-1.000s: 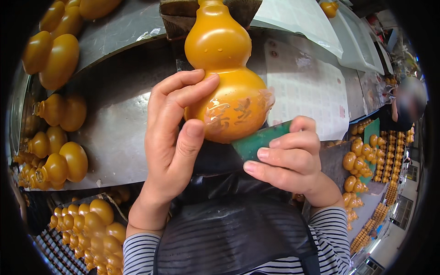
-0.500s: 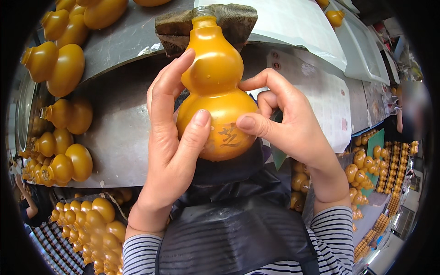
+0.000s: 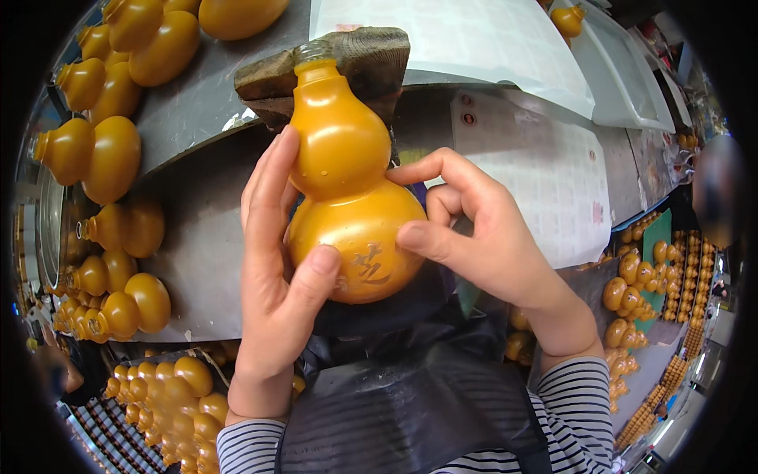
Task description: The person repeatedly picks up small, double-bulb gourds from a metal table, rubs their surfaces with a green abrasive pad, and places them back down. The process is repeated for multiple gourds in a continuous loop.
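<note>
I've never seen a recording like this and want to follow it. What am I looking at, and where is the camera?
There's no machine: these are a person's bare hands. The camera is worn on the head, looking down; its wide lens bends straight edges. The left hand and right hand hold an orange gourd-shaped bottle, its neck at a wooden block. On the grey surface, similar bottles sit at left and pale sheets lie at right.
</note>
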{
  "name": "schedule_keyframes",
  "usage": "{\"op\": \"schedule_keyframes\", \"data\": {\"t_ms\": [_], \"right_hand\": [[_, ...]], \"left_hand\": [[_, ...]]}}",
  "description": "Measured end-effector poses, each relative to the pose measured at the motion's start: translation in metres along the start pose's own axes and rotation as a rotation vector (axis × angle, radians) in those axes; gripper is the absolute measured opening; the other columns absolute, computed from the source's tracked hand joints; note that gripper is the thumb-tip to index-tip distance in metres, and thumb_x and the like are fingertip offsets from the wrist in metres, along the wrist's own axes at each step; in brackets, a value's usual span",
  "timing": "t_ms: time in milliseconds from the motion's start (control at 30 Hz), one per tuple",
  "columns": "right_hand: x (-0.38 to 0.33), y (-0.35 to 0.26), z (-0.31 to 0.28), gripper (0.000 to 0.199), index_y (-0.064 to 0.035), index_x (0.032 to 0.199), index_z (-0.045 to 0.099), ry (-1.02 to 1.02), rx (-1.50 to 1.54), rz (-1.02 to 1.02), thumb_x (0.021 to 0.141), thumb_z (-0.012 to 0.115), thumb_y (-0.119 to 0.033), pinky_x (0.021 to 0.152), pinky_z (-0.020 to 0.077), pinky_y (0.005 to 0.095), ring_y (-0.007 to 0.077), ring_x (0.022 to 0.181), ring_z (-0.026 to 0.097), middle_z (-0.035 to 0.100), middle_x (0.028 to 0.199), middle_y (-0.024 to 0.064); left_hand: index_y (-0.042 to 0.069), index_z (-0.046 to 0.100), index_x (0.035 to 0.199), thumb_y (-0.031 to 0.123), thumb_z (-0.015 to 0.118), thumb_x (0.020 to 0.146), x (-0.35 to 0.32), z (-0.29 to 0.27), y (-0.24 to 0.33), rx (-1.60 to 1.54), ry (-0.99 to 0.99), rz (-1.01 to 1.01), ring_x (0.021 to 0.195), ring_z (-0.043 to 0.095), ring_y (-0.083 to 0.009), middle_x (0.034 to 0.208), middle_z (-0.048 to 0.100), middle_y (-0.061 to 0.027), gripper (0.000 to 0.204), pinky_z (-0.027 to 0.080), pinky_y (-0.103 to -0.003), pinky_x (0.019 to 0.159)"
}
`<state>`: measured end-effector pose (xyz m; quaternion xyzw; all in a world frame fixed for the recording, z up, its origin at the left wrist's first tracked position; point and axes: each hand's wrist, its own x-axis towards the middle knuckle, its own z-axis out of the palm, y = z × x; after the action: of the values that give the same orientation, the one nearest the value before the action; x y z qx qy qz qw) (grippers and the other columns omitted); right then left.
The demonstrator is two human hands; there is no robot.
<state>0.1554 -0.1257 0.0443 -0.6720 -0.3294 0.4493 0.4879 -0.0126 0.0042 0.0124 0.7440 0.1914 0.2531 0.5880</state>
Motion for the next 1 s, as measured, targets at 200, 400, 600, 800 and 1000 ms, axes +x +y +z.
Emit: {"op": "schedule_keyframes", "data": {"t_ms": [200,400,600,800,1000], "right_hand": [[0.007,0.015,0.002,0.035,-0.0023,0.118,0.054,0.018,0.224,0.015,0.093,0.066,-0.024,0.062,0.0357,0.0159,-0.0018,0.064,0.045,0.054,0.067,-0.0066],[0.005,0.018,0.003,0.033,-0.0009,0.106,0.061,0.067,0.007,-0.079,0.093,0.065,-0.03,0.056,0.039,0.0206,0.0033,0.057,0.046,0.055,0.061,-0.0037],[0.016,0.043,-0.038,0.03,-0.0014,0.113,0.059,0.279,0.508,0.081,0.1,0.051,-0.027,0.063,0.0434,0.0216,0.0055,0.072,0.05,0.052,0.083,-0.0005],[-0.025,0.02,0.016,0.043,0.0033,0.125,0.047,0.269,-0.266,-0.692,0.088,0.066,-0.006,0.078,0.0446,0.0237,0.0126,0.085,0.053,0.053,0.1,0.007],[-0.008,0.045,0.009,0.027,-0.0006,0.116,0.058,0.498,-0.241,-0.633,0.09,0.062,-0.005,0.071,0.0471,0.0235,0.013,0.078,0.057,0.063,0.104,0.0086]], "left_hand": [[0.001,0.026,0.15,0.025,0.053,0.092,0.004,0.016,0.013,-0.439,0.149,-0.145,0.138,0.034,-0.0301,0.152,0.026,-0.0154,0.069,0.028,-0.042,0.114],[0.004,0.019,0.152,0.024,0.061,0.086,0.014,0.007,0.012,0.18,0.013,0.027,0.132,0.044,-0.0283,0.145,0.039,-0.0187,0.081,0.037,-0.038,0.108],[0.003,0.024,0.151,0.022,0.06,0.09,0.018,0.017,0.025,-0.405,0.136,-0.15,0.128,0.047,-0.0295,0.143,0.041,-0.0209,0.073,0.04,-0.039,0.105],[0.006,0.011,0.153,0.02,0.065,0.087,0.003,0.021,0.016,-0.347,0.076,-0.052,0.126,0.049,-0.0297,0.14,0.044,-0.0225,0.086,0.042,-0.039,0.103],[0.007,0.01,0.154,0.014,0.064,0.086,0.007,0.023,0.016,-0.335,0.069,-0.067,0.123,0.052,-0.0297,0.138,0.045,-0.0229,0.087,0.043,-0.04,0.102]]}}
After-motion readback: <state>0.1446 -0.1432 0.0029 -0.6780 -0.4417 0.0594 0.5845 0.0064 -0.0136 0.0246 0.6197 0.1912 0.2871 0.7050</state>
